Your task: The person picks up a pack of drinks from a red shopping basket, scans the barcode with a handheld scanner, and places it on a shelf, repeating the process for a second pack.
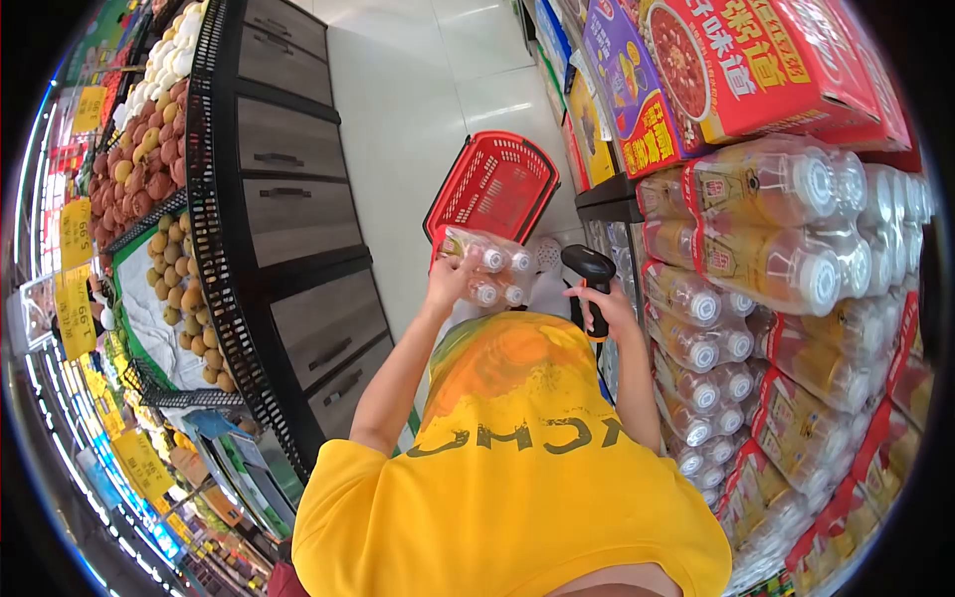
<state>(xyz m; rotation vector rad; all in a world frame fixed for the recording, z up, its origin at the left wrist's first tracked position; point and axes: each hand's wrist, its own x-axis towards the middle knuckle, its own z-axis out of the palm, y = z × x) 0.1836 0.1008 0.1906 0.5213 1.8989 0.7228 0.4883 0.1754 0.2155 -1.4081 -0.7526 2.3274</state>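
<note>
My left hand (450,281) is closed on the near side of a shrink-wrapped pack of clear plastic bottles (502,261) with white caps. The pack is in front of my body, just over the near end of a red shopping basket (497,149). Whether the two touch, I cannot tell. In my right hand (615,310) is a black handheld barcode scanner (589,265), gripped by its handle with the head pointing away from me. Part of the handle is hidden behind my fingers.
To the right, stacked bottle packs (766,229) stand close beside my right arm, under red boxes (766,70). On the left runs a grey drawer cabinet (288,219) with fruit (189,298) on top. Pale floor tiles (408,90) lie ahead.
</note>
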